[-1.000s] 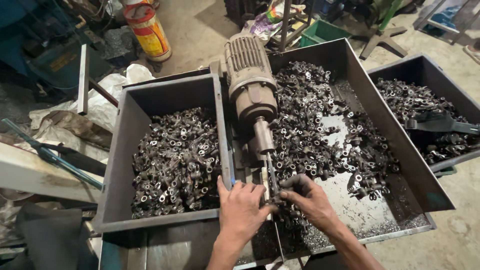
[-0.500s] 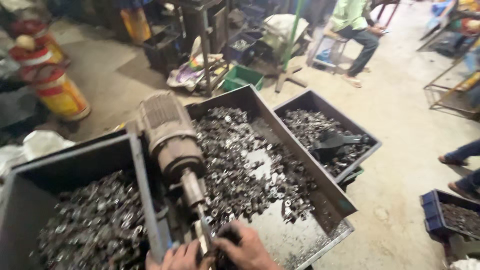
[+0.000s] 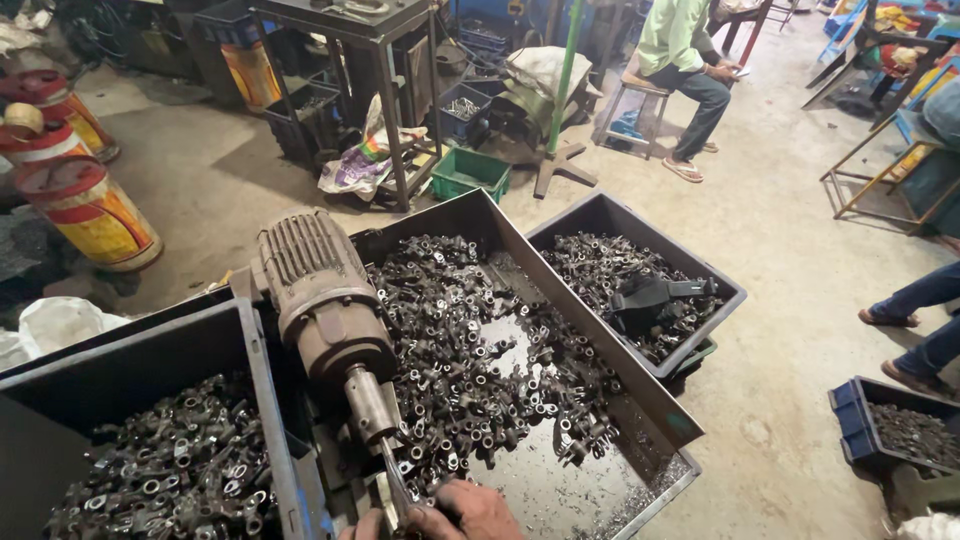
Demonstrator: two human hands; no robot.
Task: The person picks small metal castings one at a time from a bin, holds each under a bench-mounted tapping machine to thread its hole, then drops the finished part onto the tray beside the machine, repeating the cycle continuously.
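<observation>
At the bottom edge, my right hand [image 3: 470, 510] has its fingers curled on a small dark metal part, held against the thin tool [image 3: 393, 488] at the end of the spindle [image 3: 368, 400]. Only a sliver of my left hand [image 3: 358, 528] shows, to the left of that tool, and its grip is hidden. The spindle runs out of a grimy electric motor [image 3: 320, 290] mounted between two bins. The long middle tray [image 3: 590, 350] holds several small metal ring parts [image 3: 450, 340] in oily liquid. The left bin [image 3: 268, 400] is heaped with the same parts [image 3: 150, 470].
A third bin [image 3: 680, 248] of parts stands to the right, and a blue crate [image 3: 900, 425] sits on the floor. Painted drums [image 3: 90, 210] stand at left, with a metal stand [image 3: 370, 90] and a green crate [image 3: 470, 172] behind. A person [image 3: 680, 50] sits at the back; another person's feet [image 3: 920, 330] are at right.
The view has tilted up and away from the hands, which now sit at the bottom edge. Both hands stay at the spindle tip; more of the workshop floor and people shows.
</observation>
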